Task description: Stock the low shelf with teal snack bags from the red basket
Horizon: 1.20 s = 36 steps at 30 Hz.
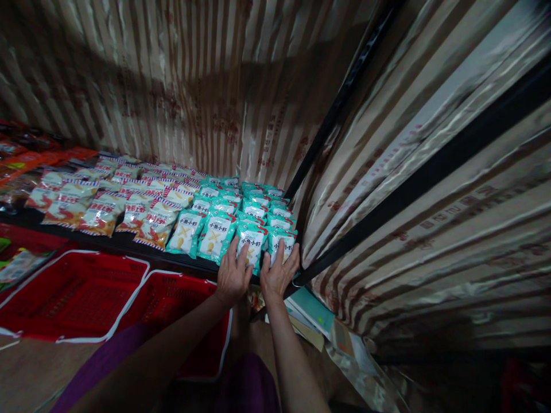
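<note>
Rows of teal-and-white snack bags point(217, 234) stand at the right end of a black shelf. My left hand point(233, 275) rests with spread fingers against the front of a teal snack bag point(251, 236) in the front row. Beside it, my right hand point(279, 272) lies with fingers apart on the corner snack bag point(282, 236). Both hands touch the bag fronts without closing round them. Parts of these two bags are hidden behind my fingers.
White-and-orange snack bags point(101, 211) fill the shelf further left, with orange packets point(47, 158) beyond. Two red baskets point(81, 295) sit below. Black poles point(344, 249) and striped curtains point(430, 229) close off the right. Papers point(312, 310) lie below the corner.
</note>
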Available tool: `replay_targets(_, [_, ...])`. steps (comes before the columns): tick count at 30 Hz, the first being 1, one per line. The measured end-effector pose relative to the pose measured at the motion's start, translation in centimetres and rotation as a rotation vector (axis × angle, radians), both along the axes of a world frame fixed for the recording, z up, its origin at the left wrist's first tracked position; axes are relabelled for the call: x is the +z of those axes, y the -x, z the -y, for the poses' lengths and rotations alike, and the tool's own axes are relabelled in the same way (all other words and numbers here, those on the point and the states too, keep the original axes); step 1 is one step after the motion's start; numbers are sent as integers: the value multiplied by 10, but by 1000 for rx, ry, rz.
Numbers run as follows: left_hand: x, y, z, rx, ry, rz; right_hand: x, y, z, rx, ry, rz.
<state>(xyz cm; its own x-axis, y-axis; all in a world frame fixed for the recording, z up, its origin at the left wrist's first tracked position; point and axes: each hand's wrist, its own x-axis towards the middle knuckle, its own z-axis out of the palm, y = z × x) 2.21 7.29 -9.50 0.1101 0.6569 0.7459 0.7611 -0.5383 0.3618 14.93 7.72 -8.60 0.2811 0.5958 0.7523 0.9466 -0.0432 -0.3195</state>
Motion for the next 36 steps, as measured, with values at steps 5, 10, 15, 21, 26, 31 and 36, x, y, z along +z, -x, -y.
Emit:
replay_targets(5, [-6, -5, -2, -22, -19, 21, -5, 1, -2, -21, 34, 1])
replay_targets(10, [-9, -10, -7, -7, -51, 40, -8, 2, -6, -32, 69, -35])
replay_targets(15, [-14, -16, -11, 22, -96, 87, -6, 3, -9, -42, 61, -32])
replay_targets(21, [-17, -24, -14, 54, -136, 115, -8, -5, -15, -3, 44, -19])
replay_targets(26, [-16, -26, -15, 59, -130, 113, -9, -10, -17, 46, 14, -29])
replay_targets(31, [-12, -25, -13, 55, -132, 124, -8, -9, -16, 64, -2, -78])
replay_targets(36, [-10, -24, -12, 12, -125, 159, -6, -9, -15, 49, 19, -258])
